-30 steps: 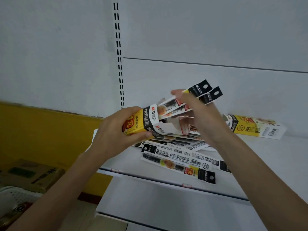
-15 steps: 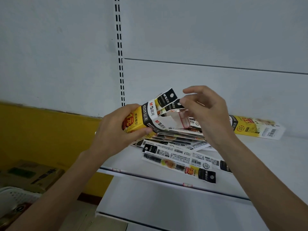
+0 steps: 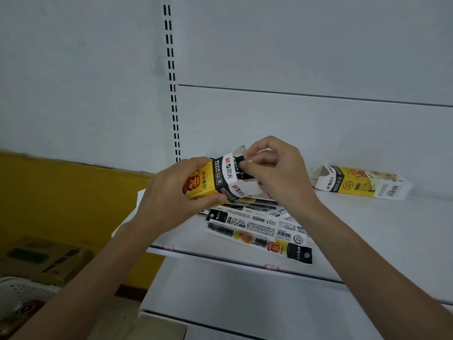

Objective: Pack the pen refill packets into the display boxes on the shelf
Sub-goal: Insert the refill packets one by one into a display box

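The left hand (image 3: 171, 192) is wrapping around the closed end of a yellow, black and white box (image 3: 215, 180), with the thumb pressing along its lower edge and the fingers curling over the top, and is holding it tilted in the air just above the shelf (image 3: 367, 229). The right hand (image 3: 277, 173) is meeting the box at its open mouth, its thumb and forefinger pinching closed on the black tops of the packets (image 3: 241, 168) that are sticking out of the opening, while the other fingers are curling in behind; the box's white flaps are standing open around those fingertips. Below both hands, a loose pile (image 3: 259, 224) of more refill packets is lying flat on the white shelf, fanned out and overlapping, with the frontmost one reaching close to the shelf's front edge. A second box (image 3: 360, 182) of the same design is lying on its side further back on the shelf, to the right of the right hand and well apart from the pile, its open end facing left. Behind it all a white wall panel with a slotted upright (image 3: 172, 82) is rising. At lower left, off the shelf, a brown carton (image 3: 44, 258) and a white perforated basket (image 3: 22, 290) are sitting below a yellow wall.
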`<state>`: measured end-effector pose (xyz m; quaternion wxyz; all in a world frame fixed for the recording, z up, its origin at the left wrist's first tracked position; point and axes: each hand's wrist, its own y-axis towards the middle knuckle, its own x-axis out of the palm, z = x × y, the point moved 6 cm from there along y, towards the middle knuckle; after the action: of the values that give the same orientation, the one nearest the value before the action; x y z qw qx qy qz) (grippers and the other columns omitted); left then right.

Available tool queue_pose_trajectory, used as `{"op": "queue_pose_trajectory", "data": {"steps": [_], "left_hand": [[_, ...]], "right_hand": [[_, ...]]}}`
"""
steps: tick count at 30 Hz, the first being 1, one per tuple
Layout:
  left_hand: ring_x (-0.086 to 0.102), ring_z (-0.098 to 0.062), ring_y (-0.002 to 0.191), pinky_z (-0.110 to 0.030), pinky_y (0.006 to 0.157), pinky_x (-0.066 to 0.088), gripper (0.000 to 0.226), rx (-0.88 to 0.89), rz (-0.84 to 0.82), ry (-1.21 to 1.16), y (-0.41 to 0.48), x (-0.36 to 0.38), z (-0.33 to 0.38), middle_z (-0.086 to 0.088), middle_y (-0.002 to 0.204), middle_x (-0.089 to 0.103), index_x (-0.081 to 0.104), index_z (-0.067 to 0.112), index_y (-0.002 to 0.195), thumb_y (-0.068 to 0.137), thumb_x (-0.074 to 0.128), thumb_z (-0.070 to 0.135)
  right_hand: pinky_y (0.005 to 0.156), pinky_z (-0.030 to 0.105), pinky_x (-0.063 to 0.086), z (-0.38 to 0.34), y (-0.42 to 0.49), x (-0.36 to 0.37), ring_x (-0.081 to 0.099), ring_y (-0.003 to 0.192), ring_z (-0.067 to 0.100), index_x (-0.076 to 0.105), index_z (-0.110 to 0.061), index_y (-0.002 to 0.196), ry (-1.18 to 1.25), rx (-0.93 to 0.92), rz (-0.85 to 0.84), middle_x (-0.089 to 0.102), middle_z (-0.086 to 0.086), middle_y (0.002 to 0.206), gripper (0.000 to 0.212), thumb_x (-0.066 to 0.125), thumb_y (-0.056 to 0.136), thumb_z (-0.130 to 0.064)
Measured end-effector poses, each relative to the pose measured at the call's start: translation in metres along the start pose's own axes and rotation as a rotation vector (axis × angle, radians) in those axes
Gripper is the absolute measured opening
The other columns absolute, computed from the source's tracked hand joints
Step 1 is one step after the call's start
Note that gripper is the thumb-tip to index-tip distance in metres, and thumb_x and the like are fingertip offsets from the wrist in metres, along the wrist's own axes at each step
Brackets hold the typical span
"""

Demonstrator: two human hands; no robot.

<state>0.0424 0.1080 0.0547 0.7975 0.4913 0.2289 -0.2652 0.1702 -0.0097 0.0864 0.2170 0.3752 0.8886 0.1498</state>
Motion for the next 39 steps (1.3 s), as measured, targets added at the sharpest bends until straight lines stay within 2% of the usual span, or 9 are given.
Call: {"op": "queue_pose_trajectory", "data": {"steps": [3, 6, 12, 16, 21, 24, 29, 33, 39], "left_hand": [[0.059, -0.013, 0.088, -0.039, 0.067, 0.055, 0.08, 0.003, -0.002, 0.02, -0.001, -0.001, 0.0, 0.005, 0.103, 0.062, 0.053, 0.022, 0.122, 0.061, 0.052, 0.074], [0.059, -0.013, 0.089, -0.039, 0.068, 0.055, 0.081, -0.02, -0.001, 0.032, -0.002, -0.003, -0.003, 0.006, 0.104, 0.062, 0.052, 0.023, 0.123, 0.06, 0.052, 0.074], [0.059, -0.012, 0.088, -0.037, 0.068, 0.056, 0.085, -0.012, 0.003, 0.067, -0.003, 0.0, -0.001, 0.002, 0.105, 0.064, 0.053, 0.02, 0.123, 0.058, 0.054, 0.074], [0.059, -0.012, 0.089, -0.036, 0.069, 0.055, 0.085, -0.022, -0.001, 0.069, -0.003, -0.001, -0.004, 0.003, 0.106, 0.063, 0.052, 0.021, 0.124, 0.059, 0.049, 0.075], [0.059, -0.013, 0.088, -0.037, 0.067, 0.055, 0.082, -0.008, 0.006, 0.082, -0.001, 0.0, -0.005, 0.003, 0.105, 0.063, 0.053, 0.021, 0.123, 0.061, 0.05, 0.075], [0.059, -0.013, 0.087, -0.038, 0.067, 0.055, 0.081, -0.007, 0.007, 0.073, 0.0, 0.0, -0.005, 0.003, 0.103, 0.063, 0.054, 0.021, 0.122, 0.061, 0.051, 0.073], [0.059, -0.013, 0.085, -0.035, 0.066, 0.055, 0.076, 0.0, 0.051, 0.04, 0.002, -0.009, -0.008, 0.005, 0.1, 0.063, 0.055, 0.018, 0.12, 0.065, 0.052, 0.071], [0.059, -0.011, 0.084, -0.03, 0.066, 0.054, 0.078, -0.01, 0.065, 0.021, 0.002, -0.011, -0.008, 0.01, 0.096, 0.059, 0.056, 0.018, 0.119, 0.064, 0.051, 0.073], [0.057, -0.008, 0.08, -0.017, 0.065, 0.047, 0.075, -0.027, 0.065, 0.017, 0.002, -0.007, -0.006, 0.013, 0.092, 0.057, 0.058, 0.019, 0.116, 0.062, 0.053, 0.069]], "right_hand": [[0.053, 0.015, 0.047, 0.0, -0.001, 0.005, 0.064, 0.061, 0.006, 0.065, -0.019, 0.071, -0.004, 0.029, -0.036, 0.07, 0.003, 0.071, 0.014, 0.07, 0.077, -0.007], [0.048, 0.023, 0.044, -0.001, 0.003, -0.001, 0.06, 0.058, 0.015, 0.066, -0.016, 0.07, 0.116, 0.092, -0.053, 0.07, 0.007, 0.073, 0.012, 0.07, 0.077, -0.007], [0.048, 0.018, 0.047, -0.001, 0.0, 0.008, 0.067, 0.067, 0.019, 0.066, -0.017, 0.074, 0.12, 0.134, -0.122, 0.073, 0.009, 0.081, 0.016, 0.07, 0.076, -0.002], [0.056, 0.025, 0.052, 0.003, -0.001, 0.011, 0.065, 0.068, 0.014, 0.07, -0.013, 0.082, 0.194, 0.21, -0.176, 0.072, 0.005, 0.08, 0.012, 0.061, 0.084, -0.004], [0.042, 0.012, 0.042, 0.003, 0.0, 0.013, 0.061, 0.057, 0.001, 0.07, -0.01, 0.083, 0.181, 0.211, -0.212, 0.069, -0.001, 0.077, 0.018, 0.055, 0.088, -0.001], [0.045, 0.012, 0.043, 0.006, 0.0, 0.014, 0.061, 0.058, 0.0, 0.071, -0.014, 0.086, 0.175, 0.193, -0.224, 0.069, -0.004, 0.076, 0.016, 0.057, 0.088, -0.005], [0.062, 0.005, 0.04, 0.014, 0.005, -0.022, 0.056, 0.068, -0.009, 0.068, -0.029, 0.085, -0.204, -0.077, -0.015, 0.067, -0.016, 0.077, 0.013, 0.066, 0.084, -0.016], [0.061, 0.005, 0.043, 0.049, -0.014, -0.019, 0.058, 0.068, -0.006, 0.066, -0.026, 0.079, -0.415, 0.0, -0.283, 0.065, -0.013, 0.077, 0.015, 0.072, 0.078, -0.013], [0.066, 0.009, 0.042, 0.073, -0.028, -0.005, 0.055, 0.079, 0.001, 0.066, -0.02, 0.105, -0.675, -0.019, -0.538, 0.062, -0.01, 0.091, 0.034, 0.076, 0.074, -0.029]]}}
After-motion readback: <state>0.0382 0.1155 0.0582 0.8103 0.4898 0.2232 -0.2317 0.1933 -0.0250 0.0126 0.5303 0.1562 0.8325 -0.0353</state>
